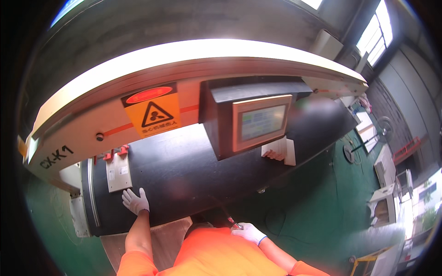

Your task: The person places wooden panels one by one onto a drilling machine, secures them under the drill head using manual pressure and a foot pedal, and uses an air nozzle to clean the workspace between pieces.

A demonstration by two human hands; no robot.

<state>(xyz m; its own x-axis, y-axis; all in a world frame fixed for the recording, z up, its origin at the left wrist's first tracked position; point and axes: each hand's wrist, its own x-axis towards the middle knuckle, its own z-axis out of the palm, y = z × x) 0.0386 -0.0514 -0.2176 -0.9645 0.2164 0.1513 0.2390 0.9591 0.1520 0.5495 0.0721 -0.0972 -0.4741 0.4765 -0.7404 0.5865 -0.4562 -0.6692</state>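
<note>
- The left hand [136, 202] was spread, gripping nothing, close by the near edge of the flat, pale panel [119, 178] on the smooth black counter [177, 184].
- A careless push could have skewed the panel against the red fittings [123, 150].
- The right hand [250, 233] gripped a slim metallic tool [233, 223]; a slack hold might have dropped it.

White light comes from the window [376, 34] at upper right. The black table [179, 184] shows glare near the centre. Straight edges bend; lower right is blurred.
</note>
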